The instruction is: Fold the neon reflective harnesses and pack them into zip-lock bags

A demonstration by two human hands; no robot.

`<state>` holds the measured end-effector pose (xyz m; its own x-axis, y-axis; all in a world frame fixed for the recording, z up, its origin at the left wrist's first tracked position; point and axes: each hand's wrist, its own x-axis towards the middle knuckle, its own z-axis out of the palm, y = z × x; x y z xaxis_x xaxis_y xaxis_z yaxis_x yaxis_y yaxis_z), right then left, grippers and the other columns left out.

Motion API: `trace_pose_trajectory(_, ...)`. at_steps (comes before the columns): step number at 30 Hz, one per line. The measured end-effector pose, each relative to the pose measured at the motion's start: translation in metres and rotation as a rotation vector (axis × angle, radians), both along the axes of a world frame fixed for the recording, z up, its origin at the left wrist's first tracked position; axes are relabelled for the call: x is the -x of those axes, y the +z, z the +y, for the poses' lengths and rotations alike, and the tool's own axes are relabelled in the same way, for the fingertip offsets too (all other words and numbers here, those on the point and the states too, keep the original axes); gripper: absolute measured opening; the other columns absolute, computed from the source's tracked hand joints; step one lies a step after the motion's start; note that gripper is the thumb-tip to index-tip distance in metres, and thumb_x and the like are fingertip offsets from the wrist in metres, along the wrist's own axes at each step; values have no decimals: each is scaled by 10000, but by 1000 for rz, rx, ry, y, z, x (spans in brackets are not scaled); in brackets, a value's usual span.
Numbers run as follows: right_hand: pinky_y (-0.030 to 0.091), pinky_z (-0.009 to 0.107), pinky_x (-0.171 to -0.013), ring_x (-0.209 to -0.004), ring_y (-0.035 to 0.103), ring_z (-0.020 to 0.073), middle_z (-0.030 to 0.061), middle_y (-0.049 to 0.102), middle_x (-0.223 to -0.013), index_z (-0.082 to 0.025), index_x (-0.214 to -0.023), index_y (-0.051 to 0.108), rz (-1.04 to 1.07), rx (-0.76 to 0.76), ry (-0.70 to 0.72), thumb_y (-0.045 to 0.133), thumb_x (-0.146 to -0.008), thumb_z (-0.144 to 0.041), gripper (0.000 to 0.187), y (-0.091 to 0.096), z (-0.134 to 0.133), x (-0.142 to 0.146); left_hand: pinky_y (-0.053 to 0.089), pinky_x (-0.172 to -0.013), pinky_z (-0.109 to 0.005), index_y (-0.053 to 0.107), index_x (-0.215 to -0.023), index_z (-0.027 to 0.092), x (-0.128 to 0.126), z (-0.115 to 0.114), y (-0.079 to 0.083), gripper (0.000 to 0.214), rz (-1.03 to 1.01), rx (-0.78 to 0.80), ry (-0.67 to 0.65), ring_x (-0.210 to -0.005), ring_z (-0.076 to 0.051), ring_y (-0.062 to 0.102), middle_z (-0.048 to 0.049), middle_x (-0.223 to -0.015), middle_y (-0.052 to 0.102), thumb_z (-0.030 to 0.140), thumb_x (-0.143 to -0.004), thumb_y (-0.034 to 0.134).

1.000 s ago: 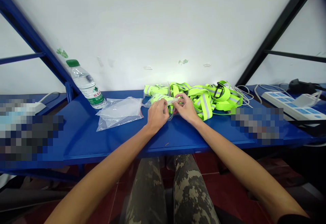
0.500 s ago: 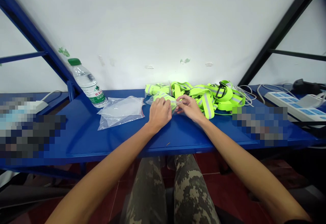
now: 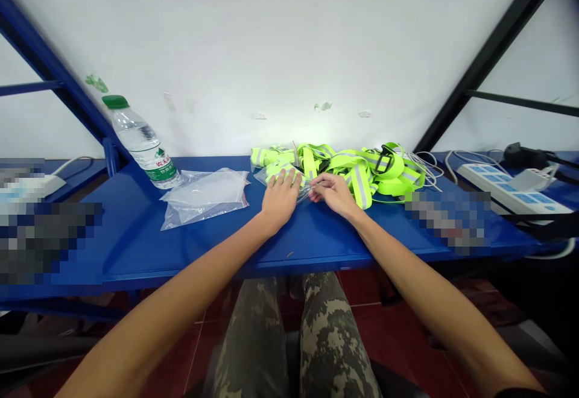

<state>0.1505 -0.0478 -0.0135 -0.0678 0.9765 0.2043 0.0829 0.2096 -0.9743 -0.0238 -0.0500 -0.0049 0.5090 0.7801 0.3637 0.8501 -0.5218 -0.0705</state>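
Note:
A clear plastic bag (image 3: 304, 194) with a folded neon-yellow reflective strap inside lies on the blue table in front of me. My left hand (image 3: 281, 196) rests flat on the bag, its fingers stretched out and slightly spread. At the bag's right end, my right hand (image 3: 332, 192) is closed in a pinch on the plastic edge. Right behind that hand is a loose heap of neon-yellow reflective straps (image 3: 362, 182) with grey stripes and black buckles. My left hand hides part of the bag.
Flat clear bags (image 3: 203, 196) are stacked to the left, beside a water bottle (image 3: 145, 145) with a green cap. White cables (image 3: 432, 169) and a power strip (image 3: 506, 187) lie to the right. The white wall (image 3: 280, 54) rises behind the blue table (image 3: 181, 253).
My left hand has gone from curled fingers at the bag to lying flat over it. My right hand stays at the bag's right end. The whole view has shifted slightly.

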Motion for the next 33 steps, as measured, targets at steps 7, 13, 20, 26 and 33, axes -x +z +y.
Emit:
trace_pose_trajectory(7, 554, 248, -511, -561, 635, 137, 33, 677, -634, -158, -699, 648, 33, 59, -32, 669, -683, -267, 112, 2, 3, -4, 168, -1207, -550, 324, -1504, 16, 2, 1, -10, 620, 4, 56, -77, -1503, -392, 159, -232, -1601, 250, 315, -964, 376)
trace_pose_trajectory(13, 534, 232, -490, -480, 613, 124, -7, 663, -567, -153, -885, 655, 13, 80, -49, 693, -646, -176, 243, -3, 6, -4, 50, -1218, -576, 217, -1556, 64, 0, 1, -18, 726, -31, 143, -64, -1524, -370, 23, -187, -1644, 125, 455, -960, 353)
trace_pose_trajectory(20, 490, 223, -456, -455, 590, 121, -25, 640, -549, -176, -886, 589, -60, 21, -61, 706, -699, -227, 226, -8, 8, -5, -25, -1210, -591, 113, -1586, 119, -6, -4, -8, 797, -37, 337, -3, -1519, -359, -82, -133, -1662, 16, 491, -928, 367)
trace_pose_trajectory(26, 474, 228, -475, -463, 569, 109, -40, 631, -592, -187, -917, 583, -209, 0, -84, 695, -694, -226, 253, -7, 7, -6, -29, -1199, -619, 168, -1576, 141, -8, -4, -12, 793, -99, 306, -14, -1525, -354, -57, -130, -1660, 66, 508, -906, 377)
trace_pose_trajectory(33, 452, 229, -463, -482, 546, 108, -51, 597, -581, -177, -878, 581, -77, 9, -29, 676, -644, -202, 254, -6, 7, -4, -15, -1212, -598, 198, -1572, 155, -9, -6, -13, 731, -162, 294, -11, -1532, -330, -21, -111, -1659, 86, 488, -939, 351)
